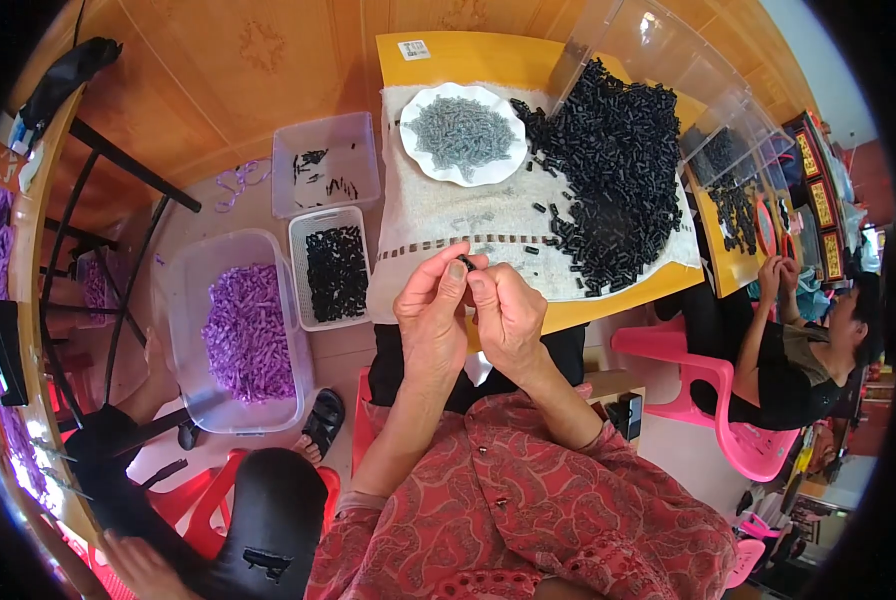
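Note:
Above the table's front edge, my two hands meet at the fingertips. A small black part [466,262] is pinched between the thumb and fingers of my left hand [434,320]. My right hand [509,318] is closed on the same part from the other side; fingers cover most of it. Just beyond them lies a pale cloth [433,212] with a dark dashed stripe. On it stands a white scalloped plate [409,152] full of small greyish, spring-like pieces [463,132]. A large heap of short black tubular parts [613,175] spreads to the right, with a few loose ones near the stripe.
Left of the table stand a white basket [294,250] of black parts, a shallow clear bin [278,165] and a clear tub [183,330] of purple strips. A clear box [658,40] lies behind the heap. People sit at both sides; a pink chair [728,410] is at right.

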Demonstrator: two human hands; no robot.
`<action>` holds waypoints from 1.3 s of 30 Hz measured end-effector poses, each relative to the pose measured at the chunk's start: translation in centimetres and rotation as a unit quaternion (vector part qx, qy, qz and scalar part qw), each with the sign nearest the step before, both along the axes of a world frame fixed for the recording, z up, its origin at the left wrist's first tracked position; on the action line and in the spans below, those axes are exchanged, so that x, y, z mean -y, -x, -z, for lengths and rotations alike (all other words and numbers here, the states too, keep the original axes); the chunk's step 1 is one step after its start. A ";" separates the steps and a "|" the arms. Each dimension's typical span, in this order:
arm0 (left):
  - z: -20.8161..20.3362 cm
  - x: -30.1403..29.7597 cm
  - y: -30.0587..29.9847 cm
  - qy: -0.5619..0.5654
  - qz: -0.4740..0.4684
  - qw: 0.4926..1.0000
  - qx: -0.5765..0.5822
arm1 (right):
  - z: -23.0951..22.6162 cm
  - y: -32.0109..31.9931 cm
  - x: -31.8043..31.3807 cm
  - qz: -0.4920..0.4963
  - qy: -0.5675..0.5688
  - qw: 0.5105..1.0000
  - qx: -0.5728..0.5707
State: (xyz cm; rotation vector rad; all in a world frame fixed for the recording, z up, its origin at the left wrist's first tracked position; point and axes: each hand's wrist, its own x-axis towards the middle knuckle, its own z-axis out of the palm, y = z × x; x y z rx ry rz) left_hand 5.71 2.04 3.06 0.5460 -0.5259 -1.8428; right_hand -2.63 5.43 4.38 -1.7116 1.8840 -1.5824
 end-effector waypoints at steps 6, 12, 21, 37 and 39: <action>0.3 0.2 -0.5 -0.025 0.022 0.999 -0.016 | 0.0 0.1 -0.4 -0.053 -0.110 0.978 0.168; 0.3 0.4 -0.5 -0.032 0.013 0.999 0.015 | -0.5 0.3 -0.6 -0.119 -0.160 0.935 0.292; 0.2 0.5 -0.3 -0.069 0.024 0.996 -0.042 | -0.2 0.7 -0.7 -0.140 -0.154 0.919 0.334; 0.5 0.5 -0.4 -0.080 0.033 0.995 -0.050 | -0.3 0.1 -0.7 -0.103 -0.116 0.959 0.238; 0.5 0.5 -0.3 -0.079 0.035 0.995 -0.055 | -0.1 0.1 -0.7 -0.092 -0.112 0.965 0.220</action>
